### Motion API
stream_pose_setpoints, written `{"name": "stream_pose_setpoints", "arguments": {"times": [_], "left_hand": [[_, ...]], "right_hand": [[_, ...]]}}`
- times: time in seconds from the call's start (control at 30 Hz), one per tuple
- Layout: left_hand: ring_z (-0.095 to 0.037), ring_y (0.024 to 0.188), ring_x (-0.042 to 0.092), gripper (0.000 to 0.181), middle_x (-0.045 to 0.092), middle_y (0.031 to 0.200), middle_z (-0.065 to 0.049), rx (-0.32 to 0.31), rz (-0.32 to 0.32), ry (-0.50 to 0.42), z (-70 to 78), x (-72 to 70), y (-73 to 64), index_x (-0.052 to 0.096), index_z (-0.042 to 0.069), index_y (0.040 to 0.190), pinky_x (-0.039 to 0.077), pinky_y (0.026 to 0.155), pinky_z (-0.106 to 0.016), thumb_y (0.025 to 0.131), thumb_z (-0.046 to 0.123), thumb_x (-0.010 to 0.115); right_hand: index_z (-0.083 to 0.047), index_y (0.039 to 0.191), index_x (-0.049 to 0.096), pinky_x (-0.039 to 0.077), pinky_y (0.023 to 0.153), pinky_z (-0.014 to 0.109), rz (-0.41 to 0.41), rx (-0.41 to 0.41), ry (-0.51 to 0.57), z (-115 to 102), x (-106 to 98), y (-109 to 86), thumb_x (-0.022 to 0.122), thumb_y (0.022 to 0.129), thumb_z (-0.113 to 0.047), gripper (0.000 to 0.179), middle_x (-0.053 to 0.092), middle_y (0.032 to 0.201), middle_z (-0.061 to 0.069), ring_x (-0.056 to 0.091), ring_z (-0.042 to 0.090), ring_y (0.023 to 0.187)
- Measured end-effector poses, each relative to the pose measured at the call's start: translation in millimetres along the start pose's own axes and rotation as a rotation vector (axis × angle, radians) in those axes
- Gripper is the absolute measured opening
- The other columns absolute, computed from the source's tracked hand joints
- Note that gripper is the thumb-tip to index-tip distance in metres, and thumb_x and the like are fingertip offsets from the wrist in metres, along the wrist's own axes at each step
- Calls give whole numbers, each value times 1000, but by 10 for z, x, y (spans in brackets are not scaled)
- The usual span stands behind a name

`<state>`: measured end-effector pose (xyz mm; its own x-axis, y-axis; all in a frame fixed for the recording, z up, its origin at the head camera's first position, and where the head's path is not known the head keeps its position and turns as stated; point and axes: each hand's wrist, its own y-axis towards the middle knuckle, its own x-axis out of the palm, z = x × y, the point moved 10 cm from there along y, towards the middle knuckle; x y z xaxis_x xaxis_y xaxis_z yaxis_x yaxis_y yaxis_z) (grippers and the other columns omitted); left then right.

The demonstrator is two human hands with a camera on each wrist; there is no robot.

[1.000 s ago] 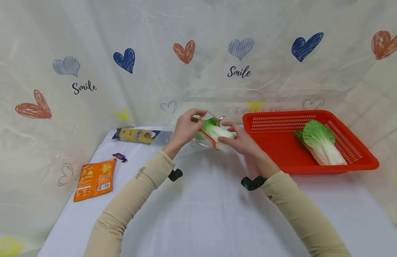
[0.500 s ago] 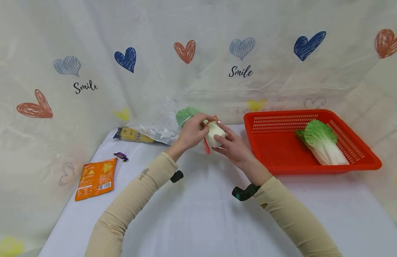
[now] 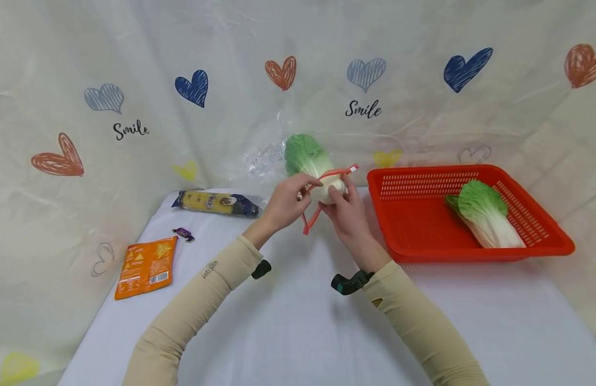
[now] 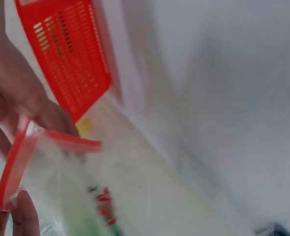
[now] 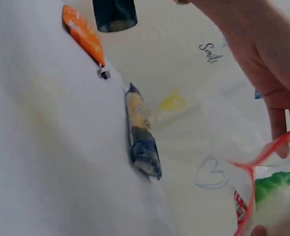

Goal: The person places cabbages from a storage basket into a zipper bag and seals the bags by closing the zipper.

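A napa cabbage (image 3: pixel 306 154) is inside a clear zip bag (image 3: pixel 266 159) with a red-edged mouth, its green leaves pointing up and away. My left hand (image 3: pixel 289 199) pinches the red rim (image 4: pixel 12 172) at the left side of the mouth. Around the white base of the cabbage, at the open mouth, my right hand (image 3: pixel 348 214) curls with its thumb on top. The right wrist view shows the cabbage (image 5: pixel 277 206) behind the red edge. Bag and cabbage are held up over the back of the table.
A red plastic basket (image 3: pixel 399 236) with another napa cabbage (image 3: pixel 488 217) stands at the right. On the left lie an orange snack packet (image 3: pixel 146 268), a purple wrapped candy (image 3: pixel 184 234) and a yellow-and-blue package (image 3: pixel 216 203). A patterned curtain (image 3: pixel 317 32) hangs behind the table.
The cabbage has turned from lying sideways to leaves up, and gone deeper into the bag. My right hand has moved left and now grips its base. The bag has swung upward off the yellow-and-blue package.
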<state>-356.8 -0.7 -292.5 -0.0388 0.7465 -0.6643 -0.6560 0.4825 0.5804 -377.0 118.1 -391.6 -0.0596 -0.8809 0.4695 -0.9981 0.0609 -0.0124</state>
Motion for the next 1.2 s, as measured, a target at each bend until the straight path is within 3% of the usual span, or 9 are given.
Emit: {"name": "stream_pose_setpoints", "arguments": {"times": [0.17, 0.27, 0.43, 0.5, 0.6, 0.83, 0.93, 1.1, 1.2], "left_hand": [[-14, 79, 57, 33, 66, 108, -8, 35, -84, -31, 91, 38, -40, 70, 5, 110, 51, 69, -24, 86, -10, 53], [-14, 78, 58, 33, 66, 108, -7, 27, -109, -22, 84, 68, -43, 69, 5, 111, 52, 70, -27, 86, -10, 54], [-15, 83, 60, 33, 66, 112, -6, 76, -169, -7, 108, 172, -34, 69, 5, 110, 52, 71, -29, 86, -11, 55], [-14, 84, 59, 33, 66, 112, -5, 100, -213, 12, 122, 234, -41, 69, 6, 110, 51, 72, -27, 86, -10, 54], [-14, 87, 58, 31, 64, 112, -3, 107, -273, 19, 115, 306, -57, 69, 7, 113, 50, 75, -27, 89, -8, 55], [-17, 95, 60, 26, 64, 116, -7, 90, -309, -27, 86, 358, -69, 68, 5, 115, 54, 80, -36, 92, -4, 58], [-17, 97, 60, 30, 64, 119, -6, 118, -323, -30, 129, 404, -73, 69, 6, 113, 52, 78, -32, 91, -8, 55], [-16, 91, 58, 36, 66, 111, -6, 163, -363, -57, 240, 502, -82, 70, 5, 112, 46, 71, -25, 88, -11, 48], [-15, 92, 58, 36, 67, 109, -7, 149, -354, -51, 259, 517, -75, 70, 4, 111, 47, 72, -26, 87, -11, 47]], "right_hand": [[-24, 152, 34, 47, 98, 35, 26, 25, -169, 64, -25, 78, 58, 99, -17, 58, 35, 141, 7, 46, 21, 116], [-23, 151, 37, 46, 102, 40, -77, 14, -320, 75, 8, 94, 58, 99, -17, 57, 35, 147, 5, 48, 25, 121], [-12, 141, 51, 44, 100, 49, -281, -167, -676, -38, 169, 89, 54, 98, -5, 43, 47, 139, 11, 48, 30, 120], [-10, 141, 51, 46, 95, 47, -298, -177, -721, -44, 175, 100, 53, 97, -3, 45, 52, 132, 14, 48, 28, 116], [-12, 146, 46, 49, 95, 44, -342, -56, -669, 48, 113, 119, 54, 98, -9, 48, 53, 132, 12, 53, 31, 112], [-19, 151, 39, 38, 105, 55, -580, 69, -702, 162, 70, 44, 56, 100, -18, 54, 42, 147, 7, 42, 34, 131], [-19, 152, 37, 41, 105, 49, -473, 99, -612, 155, 0, 99, 54, 101, -17, 54, 45, 142, 8, 44, 30, 127], [-24, 155, 28, 49, 80, 23, -62, 143, -322, 128, -287, 202, 50, 103, -21, 57, 47, 124, 3, 50, 18, 99], [-24, 154, 27, 48, 74, 21, 49, 148, -227, 136, -379, 200, 51, 102, -22, 57, 45, 117, 0, 49, 16, 89]]}}
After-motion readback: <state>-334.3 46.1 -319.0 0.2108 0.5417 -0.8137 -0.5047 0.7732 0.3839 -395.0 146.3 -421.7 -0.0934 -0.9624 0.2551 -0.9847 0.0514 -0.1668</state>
